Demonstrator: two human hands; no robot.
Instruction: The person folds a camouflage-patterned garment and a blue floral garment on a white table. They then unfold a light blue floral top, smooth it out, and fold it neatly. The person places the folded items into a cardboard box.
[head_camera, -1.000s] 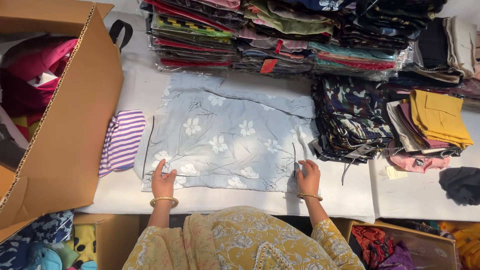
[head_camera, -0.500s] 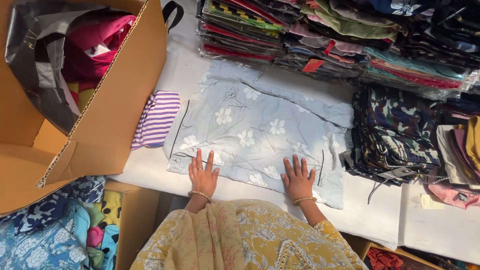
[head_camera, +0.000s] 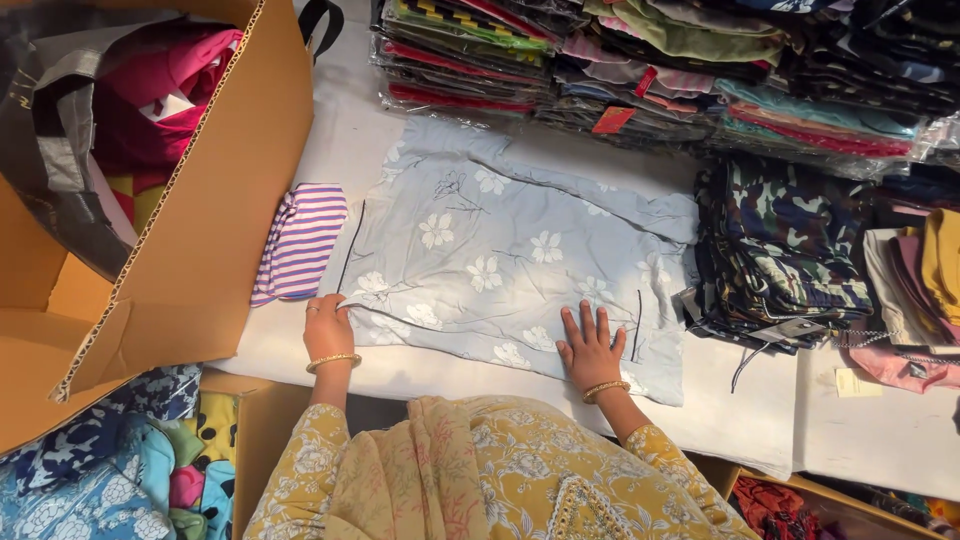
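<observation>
Lying on a white table (head_camera: 880, 430) among clothing stacks, a floral cloth (head_camera: 500, 250): left hand (head_camera: 328, 325) pinches its corner, right hand (head_camera: 590, 345) presses flat, fingers spread.

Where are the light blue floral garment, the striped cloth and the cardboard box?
light blue floral garment (head_camera: 500, 260): head view, on its flat middle.
striped cloth (head_camera: 302, 240): head view, on its purple and white stripes.
cardboard box (head_camera: 215, 210): head view, on its outer side wall.
</observation>
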